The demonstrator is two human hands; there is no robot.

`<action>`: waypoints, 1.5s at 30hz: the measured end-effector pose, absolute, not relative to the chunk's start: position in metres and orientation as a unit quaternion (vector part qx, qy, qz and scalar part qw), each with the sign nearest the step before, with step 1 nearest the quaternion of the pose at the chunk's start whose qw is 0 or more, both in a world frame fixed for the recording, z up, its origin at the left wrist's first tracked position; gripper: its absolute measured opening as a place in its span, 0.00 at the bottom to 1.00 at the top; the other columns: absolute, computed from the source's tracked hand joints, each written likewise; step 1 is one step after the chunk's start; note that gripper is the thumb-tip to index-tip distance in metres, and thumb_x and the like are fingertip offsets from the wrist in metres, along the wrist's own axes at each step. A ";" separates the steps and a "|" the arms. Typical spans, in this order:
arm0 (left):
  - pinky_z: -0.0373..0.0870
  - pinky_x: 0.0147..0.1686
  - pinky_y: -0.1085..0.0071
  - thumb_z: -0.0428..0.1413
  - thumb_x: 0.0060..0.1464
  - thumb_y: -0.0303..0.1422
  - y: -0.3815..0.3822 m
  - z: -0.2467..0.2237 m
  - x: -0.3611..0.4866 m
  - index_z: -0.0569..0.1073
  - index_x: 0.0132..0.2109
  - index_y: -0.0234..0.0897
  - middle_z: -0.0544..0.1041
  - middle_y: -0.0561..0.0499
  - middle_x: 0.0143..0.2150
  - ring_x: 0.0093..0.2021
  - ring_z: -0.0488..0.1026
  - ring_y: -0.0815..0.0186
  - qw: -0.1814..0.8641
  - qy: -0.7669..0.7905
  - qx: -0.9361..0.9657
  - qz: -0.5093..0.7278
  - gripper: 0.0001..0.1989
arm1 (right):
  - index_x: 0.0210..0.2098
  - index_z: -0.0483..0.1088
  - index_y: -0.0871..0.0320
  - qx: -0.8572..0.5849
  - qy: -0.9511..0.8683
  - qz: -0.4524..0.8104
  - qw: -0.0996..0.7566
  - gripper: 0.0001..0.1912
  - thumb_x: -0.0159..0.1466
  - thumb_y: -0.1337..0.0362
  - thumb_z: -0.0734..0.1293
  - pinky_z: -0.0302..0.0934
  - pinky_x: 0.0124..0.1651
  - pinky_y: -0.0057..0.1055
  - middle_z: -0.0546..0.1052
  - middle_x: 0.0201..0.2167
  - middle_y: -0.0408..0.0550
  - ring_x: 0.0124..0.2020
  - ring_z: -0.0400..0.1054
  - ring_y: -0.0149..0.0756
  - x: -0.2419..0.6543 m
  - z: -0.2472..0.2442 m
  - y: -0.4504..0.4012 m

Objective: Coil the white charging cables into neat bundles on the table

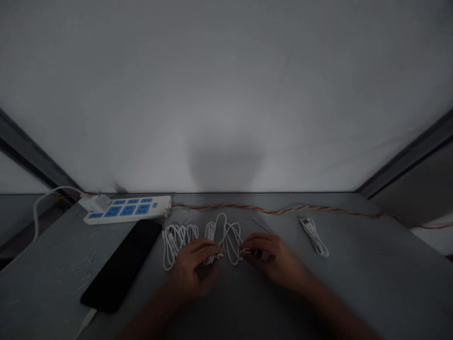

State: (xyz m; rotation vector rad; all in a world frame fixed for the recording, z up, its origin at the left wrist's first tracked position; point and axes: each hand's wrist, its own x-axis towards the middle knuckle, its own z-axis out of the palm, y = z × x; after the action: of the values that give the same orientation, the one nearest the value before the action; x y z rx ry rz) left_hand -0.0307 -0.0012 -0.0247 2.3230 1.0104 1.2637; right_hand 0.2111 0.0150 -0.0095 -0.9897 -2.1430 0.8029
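My left forearm (154,307) and right forearm (327,302) slant inward from below. My left fingers (205,249) bend to pinch against my left thumb (211,277), my right fingers (262,242) against my right thumb (255,262), tips facing each other, apart.

And we're up on the person's head, a single camera looking forward and steeply down across the desk (382,264)! We ride above its near side, close in, the forearms (155,307) reaching away from us out of the bottom edge. There's the left hand (196,264), there's the right hand (272,257), both low and near the middle! Straight ahead, we face a pale wall (226,71) filling the upper half, and we see wide, with dark bars (406,156) slanting in at either side.
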 end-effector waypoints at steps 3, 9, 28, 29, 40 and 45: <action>0.75 0.37 0.71 0.55 0.52 0.21 0.000 -0.025 -0.031 0.76 0.45 0.41 0.78 0.48 0.39 0.37 0.76 0.66 0.151 0.349 0.812 0.443 0.15 | 0.40 0.77 0.55 -0.373 -0.816 0.305 0.320 0.08 0.68 0.63 0.65 0.64 0.33 0.25 0.78 0.35 0.47 0.30 0.70 0.30 0.211 -0.009 0.015; 0.75 0.37 0.71 0.55 0.52 0.22 0.000 -0.023 -0.031 0.76 0.46 0.40 0.78 0.48 0.39 0.36 0.76 0.67 0.145 0.343 0.819 0.437 0.14 | 0.41 0.77 0.55 -0.372 -0.821 0.309 0.304 0.09 0.68 0.62 0.65 0.64 0.34 0.26 0.77 0.35 0.47 0.30 0.70 0.31 0.211 -0.010 0.015; 0.74 0.36 0.72 0.55 0.53 0.22 -0.002 -0.022 -0.029 0.76 0.44 0.40 0.79 0.49 0.38 0.34 0.75 0.67 0.154 0.353 0.811 0.440 0.13 | 0.40 0.78 0.55 -0.380 -0.817 0.313 0.300 0.10 0.68 0.61 0.65 0.63 0.33 0.26 0.77 0.34 0.47 0.29 0.70 0.31 0.209 -0.007 0.013; 0.74 0.36 0.72 0.55 0.52 0.22 -0.002 -0.022 -0.029 0.76 0.45 0.40 0.79 0.49 0.37 0.34 0.76 0.67 0.153 0.353 0.811 0.441 0.13 | 0.40 0.78 0.56 -0.382 -0.817 0.313 0.298 0.10 0.68 0.61 0.65 0.63 0.33 0.26 0.77 0.34 0.47 0.29 0.70 0.31 0.209 -0.007 0.013; 0.73 0.36 0.72 0.55 0.53 0.23 -0.003 -0.025 -0.030 0.75 0.45 0.40 0.79 0.49 0.38 0.34 0.75 0.67 0.153 0.363 0.810 0.434 0.13 | 0.39 0.77 0.56 -0.392 -0.816 0.314 0.287 0.08 0.67 0.63 0.65 0.62 0.34 0.25 0.77 0.34 0.47 0.30 0.69 0.31 0.209 -0.009 0.013; 0.73 0.33 0.73 0.55 0.52 0.23 -0.002 -0.023 -0.029 0.75 0.44 0.39 0.79 0.48 0.37 0.32 0.74 0.68 0.139 0.351 0.811 0.447 0.13 | 0.39 0.77 0.57 -0.390 -0.813 0.312 0.299 0.08 0.67 0.64 0.65 0.62 0.33 0.25 0.77 0.34 0.47 0.29 0.69 0.31 0.208 -0.007 0.013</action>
State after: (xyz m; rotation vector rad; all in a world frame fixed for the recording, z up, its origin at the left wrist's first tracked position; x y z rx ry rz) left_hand -0.0287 -0.0020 -0.0227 2.3433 1.0155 1.2921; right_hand 0.2083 0.0126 -0.0073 -1.0365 -2.1583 0.8297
